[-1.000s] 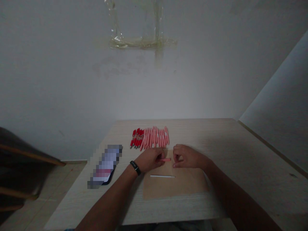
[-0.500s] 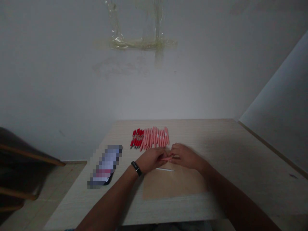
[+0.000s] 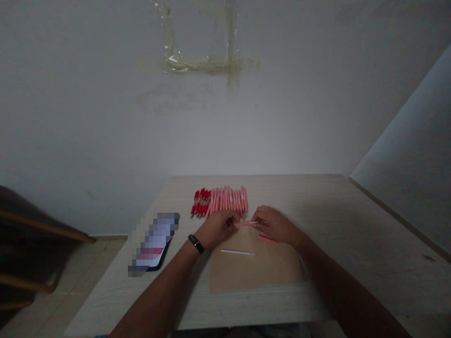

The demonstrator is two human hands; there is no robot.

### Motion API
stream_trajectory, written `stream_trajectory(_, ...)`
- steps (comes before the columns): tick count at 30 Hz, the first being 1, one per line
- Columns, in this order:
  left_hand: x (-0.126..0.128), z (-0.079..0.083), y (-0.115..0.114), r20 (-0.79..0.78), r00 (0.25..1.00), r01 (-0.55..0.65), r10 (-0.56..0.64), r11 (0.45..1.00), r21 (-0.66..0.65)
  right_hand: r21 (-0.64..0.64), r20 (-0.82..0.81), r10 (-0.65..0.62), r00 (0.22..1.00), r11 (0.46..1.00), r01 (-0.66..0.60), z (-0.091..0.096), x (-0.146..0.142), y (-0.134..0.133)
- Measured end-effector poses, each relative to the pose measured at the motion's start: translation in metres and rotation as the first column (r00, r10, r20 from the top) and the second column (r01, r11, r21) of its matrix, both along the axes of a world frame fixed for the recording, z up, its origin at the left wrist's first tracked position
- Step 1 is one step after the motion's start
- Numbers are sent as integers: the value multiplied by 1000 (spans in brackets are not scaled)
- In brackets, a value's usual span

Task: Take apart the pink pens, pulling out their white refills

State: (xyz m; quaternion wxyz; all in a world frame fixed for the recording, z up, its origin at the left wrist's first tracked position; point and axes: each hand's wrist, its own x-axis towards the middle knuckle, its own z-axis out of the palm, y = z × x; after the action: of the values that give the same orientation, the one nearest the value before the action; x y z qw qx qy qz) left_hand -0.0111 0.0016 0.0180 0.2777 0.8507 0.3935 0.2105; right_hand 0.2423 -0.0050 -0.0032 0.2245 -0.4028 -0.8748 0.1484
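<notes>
- The slim pink plastic pen barrel [image 3: 245,223], between the fingertips of the left hand [image 3: 217,228] and the right hand [image 3: 274,225], is plain salmon pink.
- The short pink plastic piece [image 3: 268,239] under the right hand has the same pink.
- The thin white rod [image 3: 238,252], nearer the person than both hands, is plain white.
- The flat brown paper sheet [image 3: 253,272] beneath the hands is an even tan.
- The row of pink pen barrels [image 3: 229,201] beyond the hands is salmon, some with pale marks.
- The cluster of red pen parts [image 3: 200,203] beyond the left hand is bright red with dark tips.
- The narrow wristband [image 3: 195,243] on the left wrist is black.
- The wooden table [image 3: 352,234] is pale beige with fine grain lines.
</notes>
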Motion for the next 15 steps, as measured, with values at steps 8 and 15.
stream_trajectory(8, 3, 2, 1, 179, 984, -8, 4, 1000, 19, -26, -24, 8, 1000, 1000, -9, -5, -3, 1)
stream_trajectory(15, 7, -2, -1, 264, 964, -20, 5, 998, 57, -89, -64, 10, 998, 996, -15, -9, -15, -3)
